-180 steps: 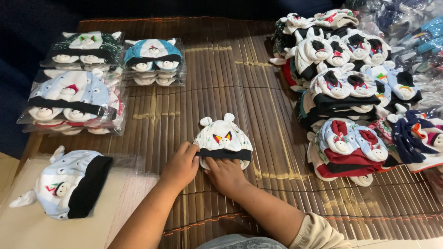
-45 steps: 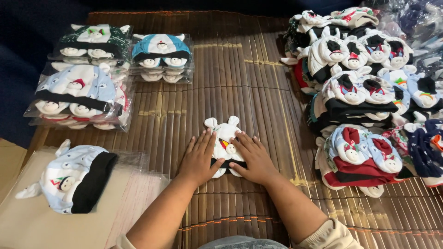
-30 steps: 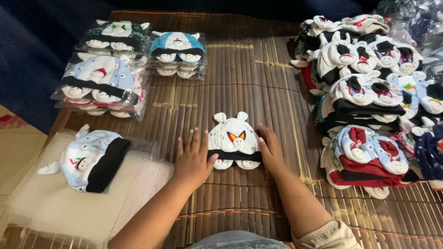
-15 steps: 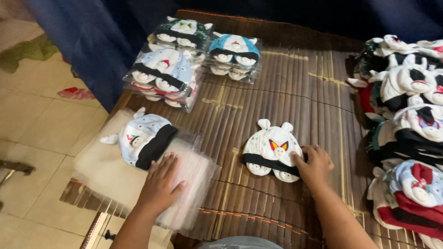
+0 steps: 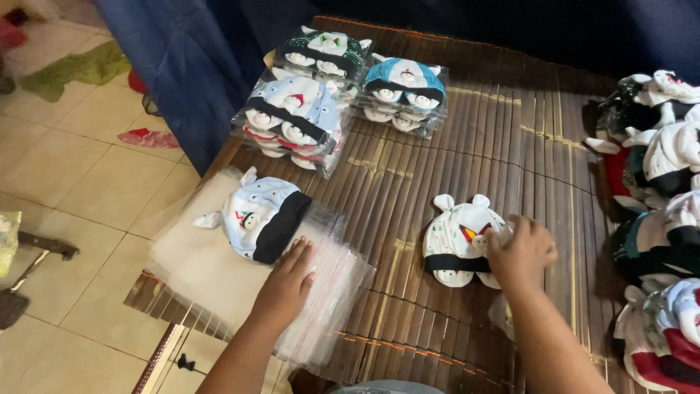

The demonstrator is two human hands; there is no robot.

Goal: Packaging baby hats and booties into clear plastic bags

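Note:
My left hand lies flat, fingers spread, on a stack of clear plastic bags at the table's left edge. A pale blue baby hat with a black band rests on that stack just above the hand. My right hand rests on the right side of a white baby hat with ears and a black band lying flat on the bamboo mat. Its fingers curl over the hat's edge.
Three bagged bundles of hats sit at the back left. Piles of loose hats line the right edge. A blue cloth hangs left of the table, with tiled floor below.
My left hand left the white hat and moved left onto the stack of plastic bags. My right hand stayed on the white hat. The view swung left.

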